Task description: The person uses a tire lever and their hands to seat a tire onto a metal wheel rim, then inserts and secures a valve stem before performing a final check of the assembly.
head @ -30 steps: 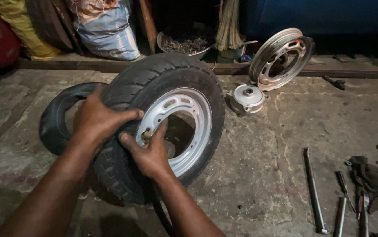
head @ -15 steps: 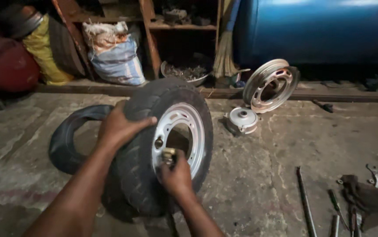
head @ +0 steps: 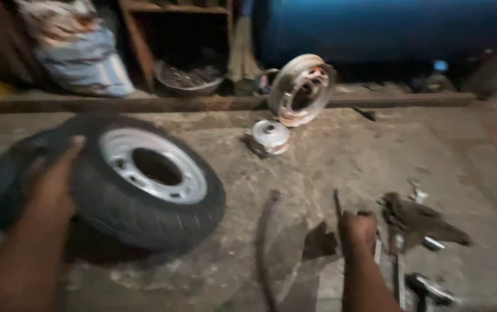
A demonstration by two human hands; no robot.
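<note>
On floor, tyre (head: pixel 144 190) now tipped, right hand (head: pixel 357 228) away

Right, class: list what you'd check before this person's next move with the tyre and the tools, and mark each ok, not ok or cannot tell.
1. Left hand rests on the tyre: ok.
2. Tyre lies tilted on the floor with its pale rim facing up: ok.
3. Right hand is down among the long tools: ok.
4. Whether its grip has closed on a tool: cannot tell, blurred.
5. Picture sharp enough to name the tool: not ok.
</note>
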